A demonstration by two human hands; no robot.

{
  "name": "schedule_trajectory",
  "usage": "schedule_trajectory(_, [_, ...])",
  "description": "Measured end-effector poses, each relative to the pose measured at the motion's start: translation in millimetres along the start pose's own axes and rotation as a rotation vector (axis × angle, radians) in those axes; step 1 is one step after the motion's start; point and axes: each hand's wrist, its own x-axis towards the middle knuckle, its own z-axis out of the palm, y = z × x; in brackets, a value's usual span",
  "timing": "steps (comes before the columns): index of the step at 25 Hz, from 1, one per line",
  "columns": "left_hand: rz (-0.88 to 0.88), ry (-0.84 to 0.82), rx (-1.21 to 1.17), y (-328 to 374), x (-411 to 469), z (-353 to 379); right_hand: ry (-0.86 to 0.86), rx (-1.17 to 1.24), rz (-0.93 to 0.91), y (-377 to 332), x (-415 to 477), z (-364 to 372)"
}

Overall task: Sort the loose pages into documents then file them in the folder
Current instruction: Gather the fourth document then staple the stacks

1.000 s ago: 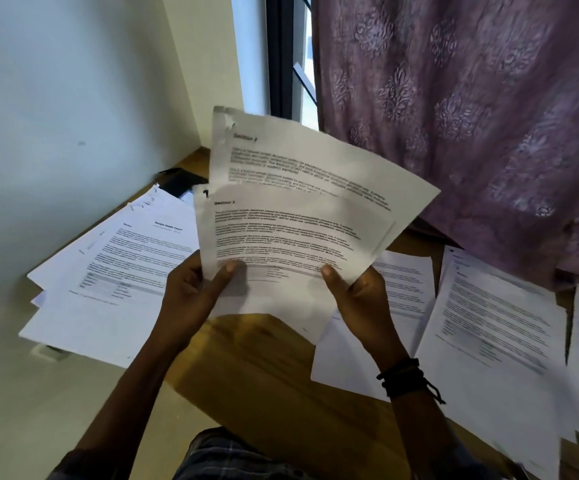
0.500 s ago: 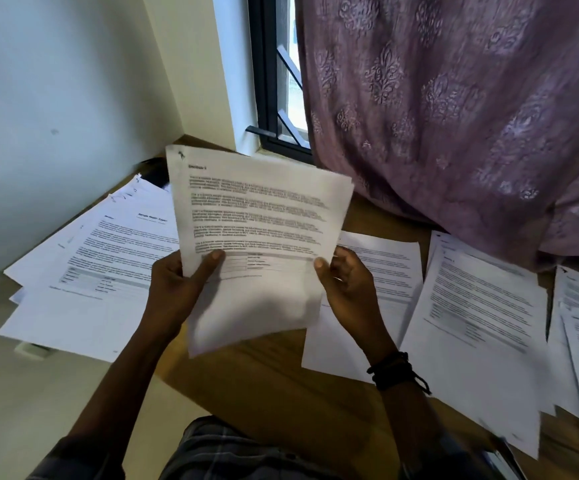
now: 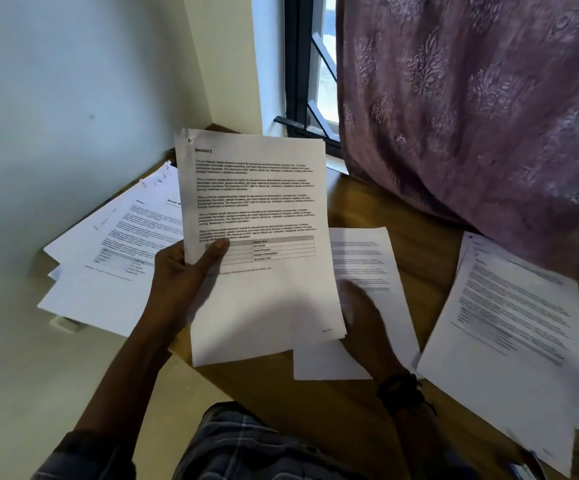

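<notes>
Letting go of the sheaf, the right hand has dropped to five o'clock, too blurred to read its fingers. Only the left hand pinches the pages, thumb on front. One-handed, they could fan and slip, muddling with the nine-o'clock pile or the single page at three o'clock.

Mauve floral-patterned curtain, white pages (black print), brown table.
</notes>
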Motion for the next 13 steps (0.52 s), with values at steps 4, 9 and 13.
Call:
schedule_trajectory(4, [-0.033, 0.010, -0.047, 4, -5, -6, 0.103, -0.407, 0.298, 23, 17, -20])
schedule_trajectory(9, [-0.096, -0.020, -0.110, 0, -7, -11, 0.064, -0.497, 0.488, 39, 25, -32])
schedule_trajectory(13, [-0.133, -0.035, -0.143, -4, -9, -9, 0.099, -0.354, 0.479, 29, 27, -39])
